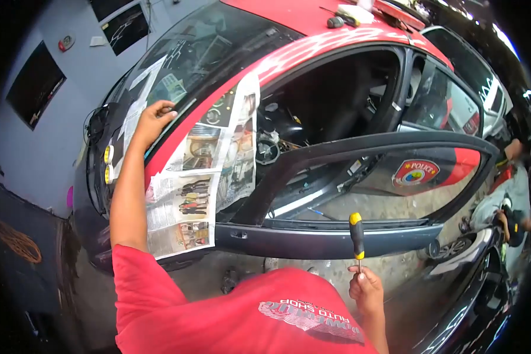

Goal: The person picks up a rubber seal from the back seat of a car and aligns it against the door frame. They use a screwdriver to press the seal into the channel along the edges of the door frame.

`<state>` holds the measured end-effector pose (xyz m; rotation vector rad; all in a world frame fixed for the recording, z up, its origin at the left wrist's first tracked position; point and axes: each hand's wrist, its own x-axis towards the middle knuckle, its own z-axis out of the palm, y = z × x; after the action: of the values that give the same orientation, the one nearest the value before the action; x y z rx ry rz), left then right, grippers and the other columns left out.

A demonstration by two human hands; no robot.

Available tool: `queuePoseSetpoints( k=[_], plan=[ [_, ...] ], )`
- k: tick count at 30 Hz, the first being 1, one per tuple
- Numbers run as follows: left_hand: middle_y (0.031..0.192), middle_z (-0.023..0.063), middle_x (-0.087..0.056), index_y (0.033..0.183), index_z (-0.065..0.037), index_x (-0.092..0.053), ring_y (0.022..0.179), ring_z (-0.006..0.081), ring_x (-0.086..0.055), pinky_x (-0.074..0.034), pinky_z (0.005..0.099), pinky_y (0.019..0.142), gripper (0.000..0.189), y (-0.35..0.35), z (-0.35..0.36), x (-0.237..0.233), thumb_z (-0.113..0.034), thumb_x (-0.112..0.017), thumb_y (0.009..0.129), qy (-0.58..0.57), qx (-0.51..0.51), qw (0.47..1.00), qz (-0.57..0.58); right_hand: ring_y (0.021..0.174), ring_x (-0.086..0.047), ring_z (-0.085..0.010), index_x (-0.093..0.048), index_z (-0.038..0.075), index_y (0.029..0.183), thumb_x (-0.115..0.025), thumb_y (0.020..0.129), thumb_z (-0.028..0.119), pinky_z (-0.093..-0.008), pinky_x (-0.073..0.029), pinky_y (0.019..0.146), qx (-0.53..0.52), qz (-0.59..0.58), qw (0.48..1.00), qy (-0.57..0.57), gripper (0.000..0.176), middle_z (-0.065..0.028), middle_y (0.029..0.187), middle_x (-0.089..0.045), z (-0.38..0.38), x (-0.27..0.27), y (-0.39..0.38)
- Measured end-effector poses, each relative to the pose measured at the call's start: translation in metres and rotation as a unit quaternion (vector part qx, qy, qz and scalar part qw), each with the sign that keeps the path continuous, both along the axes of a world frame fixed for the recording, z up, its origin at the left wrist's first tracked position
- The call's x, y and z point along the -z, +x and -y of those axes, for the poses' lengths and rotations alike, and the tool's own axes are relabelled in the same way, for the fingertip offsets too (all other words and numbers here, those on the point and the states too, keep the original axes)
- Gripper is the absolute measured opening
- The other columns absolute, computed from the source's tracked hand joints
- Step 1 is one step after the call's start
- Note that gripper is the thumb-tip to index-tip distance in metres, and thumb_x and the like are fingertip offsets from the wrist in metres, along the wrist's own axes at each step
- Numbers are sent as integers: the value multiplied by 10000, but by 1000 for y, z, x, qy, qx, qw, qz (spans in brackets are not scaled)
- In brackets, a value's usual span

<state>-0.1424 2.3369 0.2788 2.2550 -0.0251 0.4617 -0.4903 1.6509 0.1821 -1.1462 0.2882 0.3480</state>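
Newspaper (pixel 186 194) on car (pixel 215 95), tools (pixel 335 22) (behind) on roof (pixel 271 8)

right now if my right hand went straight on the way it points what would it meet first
Probably the open car door, met by the screwdriver in your right hand; depth is unclear here.

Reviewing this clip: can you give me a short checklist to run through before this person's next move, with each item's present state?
1. Screwdriver secured: ok; the right hand holds it by the shaft, handle up.
2. Screwdriver ready to turn by its handle: not ok; the handle points away from the hand.
3. Left hand gripping something at the windshield edge: cannot tell; its fingers are curled.
4. Newspaper draped beside the windshield: ok; whether it is fastened, cannot tell.
5. Front door open: ok.
6. Roof free of loose items: not ok; tools lie on it.
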Motion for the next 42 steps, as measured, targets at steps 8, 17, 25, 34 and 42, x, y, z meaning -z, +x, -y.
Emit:
queuePoseSetpoints(
  k=[8,17,25,34,42],
  plan=[
    [1129,75,-775,1263,-58,-787,1094,157,-689,-536,310,968,367,-39,15,-19,-193,-857,929,-19,-40,997,68,561,-316,-63,-690,-35,1308,-608,1120,209,-269,-252,520,-35,-1,999,-10,319,64,695,-392,-14,-10,17],
    [784,25,-715,859,-26,-752,720,94,-632,-517,289,677,143,-183,69,-4,-95,-762,985,-149,-130,978,70,589,-404,-67,-741,-41,1267,-662,1092,281,-273,-298,537,-200,127,968,-86,375,39,722,-507,-69,-60,54],
    [1412,158,-629,1551,-22,-495,1298,277,-695,-586,421,1053,589,-286,219,49,-50,-751,1021,-616,243,749,-6,746,-557,-88,-726,33,1353,-599,1115,111,-270,-472,685,-412,182,877,-170,280,2,848,-624,-203,-78,105],
    [750,-64,-480,1222,-90,-618,574,39,-411,-336,212,520,204,-361,55,28,-91,-663,1023,-595,-119,768,207,849,-614,-162,-659,35,1076,-598,901,18,-338,-522,767,-587,165,773,-177,187,-39,891,-648,-238,-72,148],
    [727,17,-567,982,-106,-604,559,123,-482,-417,285,530,124,-364,58,-38,-39,-696,1033,-474,-138,853,168,792,-749,-170,-671,-18,1091,-546,1022,-2,-333,-621,691,-422,328,797,-283,144,-83,921,-728,-213,-296,274]
  ],
)
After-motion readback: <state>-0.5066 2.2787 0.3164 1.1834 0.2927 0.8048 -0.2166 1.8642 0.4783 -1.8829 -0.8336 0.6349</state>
